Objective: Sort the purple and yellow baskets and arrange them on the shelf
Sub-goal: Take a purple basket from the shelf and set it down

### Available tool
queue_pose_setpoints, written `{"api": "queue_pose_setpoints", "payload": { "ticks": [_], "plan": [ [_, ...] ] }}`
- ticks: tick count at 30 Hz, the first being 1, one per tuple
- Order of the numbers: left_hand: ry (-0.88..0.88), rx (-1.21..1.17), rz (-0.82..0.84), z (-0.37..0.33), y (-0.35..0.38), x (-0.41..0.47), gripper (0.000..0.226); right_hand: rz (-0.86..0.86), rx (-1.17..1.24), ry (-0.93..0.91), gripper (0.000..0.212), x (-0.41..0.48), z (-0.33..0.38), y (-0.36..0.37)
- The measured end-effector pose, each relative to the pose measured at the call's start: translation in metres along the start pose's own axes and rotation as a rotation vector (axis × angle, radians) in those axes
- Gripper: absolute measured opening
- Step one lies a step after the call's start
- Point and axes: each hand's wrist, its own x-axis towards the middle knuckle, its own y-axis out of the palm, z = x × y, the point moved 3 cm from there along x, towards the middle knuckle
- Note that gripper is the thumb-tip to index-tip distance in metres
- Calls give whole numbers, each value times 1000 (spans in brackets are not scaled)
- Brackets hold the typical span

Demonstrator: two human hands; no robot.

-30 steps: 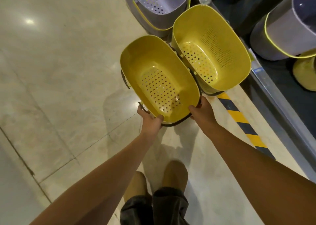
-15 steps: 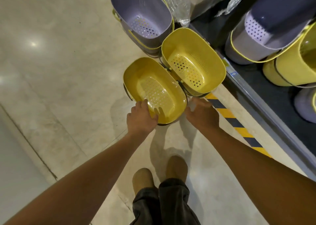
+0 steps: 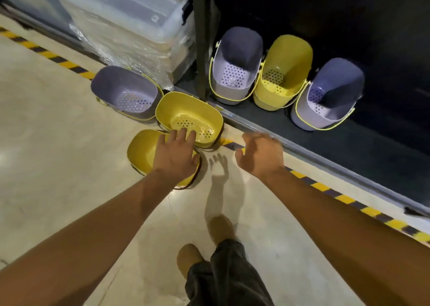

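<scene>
Purple floor basket point(image 3: 125, 91): empty, mouth up, beside wrapped crates point(image 3: 130, 26).
Near yellow basket point(image 3: 142, 152): on floor, largely hidden under left hand point(image 3: 174, 154).
Far yellow basket point(image 3: 188, 117): empty, long axis left-right.
Left fingers point(image 3: 183, 134): spread, released.
Right hand point(image 3: 260, 154): blurred, released, grasping nothing.
Shelf point(image 3: 302, 142): purple, yellow, purple baskets, tilted forward.
</scene>
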Motion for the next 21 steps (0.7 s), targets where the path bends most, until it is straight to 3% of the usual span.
{"api": "queue_pose_setpoints", "payload": {
  "ticks": [7,12,21],
  "plan": [
    [197,30,-59,-109,-33,18,59,-85,25,208,36,-33,-101,-21],
    [291,-28,-63,-188,-25,35,67,-89,84,366,37,-47,-171,-6],
    [320,-7,-36,-323,16,104,73,-130,137,430,33,-29,-307,48]
  ]
}}
